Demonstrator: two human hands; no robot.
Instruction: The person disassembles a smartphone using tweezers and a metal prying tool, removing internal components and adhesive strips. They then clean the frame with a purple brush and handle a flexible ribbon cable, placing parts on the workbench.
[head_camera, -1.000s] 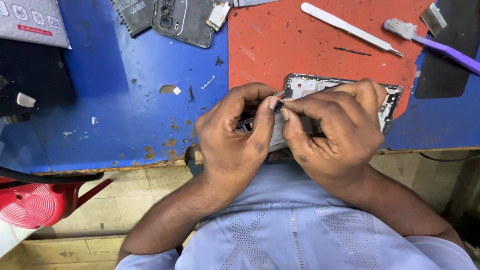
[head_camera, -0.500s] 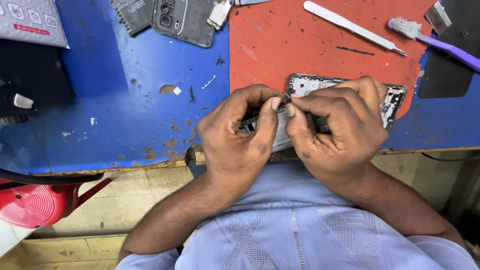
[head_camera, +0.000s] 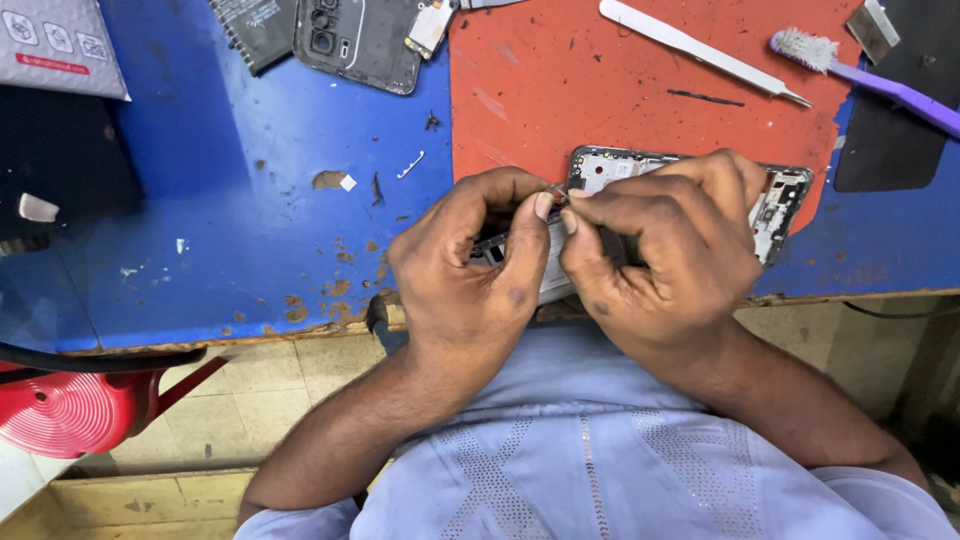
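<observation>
At centre frame, the left hand (head_camera: 470, 270) and right hand (head_camera: 665, 250) both clench the opened phone frame (head_camera: 690, 190) at the bench edge, fingertips pinching together, apparently steadying a tiny part

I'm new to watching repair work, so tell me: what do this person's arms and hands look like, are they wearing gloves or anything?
No gloves: the left hand and the right hand are bare, with short nails and no rings, watch or bands showing. Both forearms are bare up to the elbows. The person wears a pale blue shirt with lines of small dotted stitching down the front.
</observation>
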